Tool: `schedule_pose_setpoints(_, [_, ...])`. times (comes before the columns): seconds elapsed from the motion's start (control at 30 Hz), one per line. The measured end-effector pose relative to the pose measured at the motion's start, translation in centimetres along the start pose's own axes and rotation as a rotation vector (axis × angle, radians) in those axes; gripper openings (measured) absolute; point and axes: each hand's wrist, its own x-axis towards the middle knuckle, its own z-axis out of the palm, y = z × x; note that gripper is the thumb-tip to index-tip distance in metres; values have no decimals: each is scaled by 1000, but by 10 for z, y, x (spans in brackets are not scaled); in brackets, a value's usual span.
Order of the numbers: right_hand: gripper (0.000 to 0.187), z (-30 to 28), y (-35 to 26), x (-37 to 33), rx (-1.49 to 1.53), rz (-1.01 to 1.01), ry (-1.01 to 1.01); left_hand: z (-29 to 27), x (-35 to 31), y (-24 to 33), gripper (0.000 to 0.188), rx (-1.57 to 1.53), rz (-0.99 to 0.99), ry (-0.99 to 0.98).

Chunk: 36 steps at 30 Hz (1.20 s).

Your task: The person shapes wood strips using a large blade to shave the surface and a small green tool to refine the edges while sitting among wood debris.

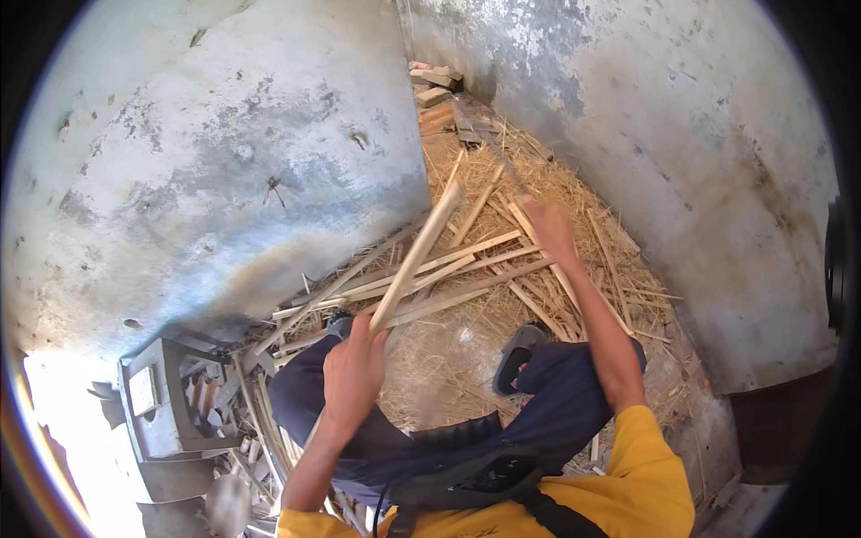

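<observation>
My left hand (352, 366) is closed round the lower end of a pale split-wood strip (421, 247). The strip slants up and away, above the other strips. My right hand (549, 226) is in a fist, farther off and to the right. From it a thin grey blade-like tool (504, 160) points up and left, smeared by motion; its handle is hidden in the fingers. Between and below the hands, several long pale strips (489, 244) lie crossed over one another on the floor. The raised strip and the tool are apart.
Straw-like shavings (587, 233) cover much of the floor. Bare walls (242, 161) stand close at left and right. Wood blocks (435, 81) lie in the far gap. A grey metal casing (175, 394) with scraps stands at lower left. My shod foot (518, 357) is near the strips.
</observation>
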Motion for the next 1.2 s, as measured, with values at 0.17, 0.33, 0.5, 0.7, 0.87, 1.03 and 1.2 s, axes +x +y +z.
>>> schedule_pose_setpoints(0.17, [64, -18, 49, 1, 109, 130, 182, -30, 8, -17, 16, 14, -44, 17])
schedule_pose_setpoints(0.33, [56, -12, -26, -33, 323, -157, 133, 1, 6, -35, 18, -187, -124, -210])
schedule_pose_setpoints(0.5, [51, -8, -84, -76, 289, -351, 1, 6, 4, -19, 20, -272, -141, -270])
schedule_pose_setpoints(0.7, [56, -2, -102, -103, -6, -581, 37, -6, 6, 6, 31, -329, -144, -359])
schedule_pose_setpoints(0.87, [56, -5, -90, -86, -6, -541, 7, 7, 0, -6, 33, -200, -98, -247])
schedule_pose_setpoints(1.03, [64, -5, -101, -102, 24, -576, -84, 11, -1, 3, 31, -100, -88, -177])
schedule_pose_setpoints(1.2, [70, -3, -72, -70, 170, -494, 11, -1, -7, 15, 30, -27, -118, -161])
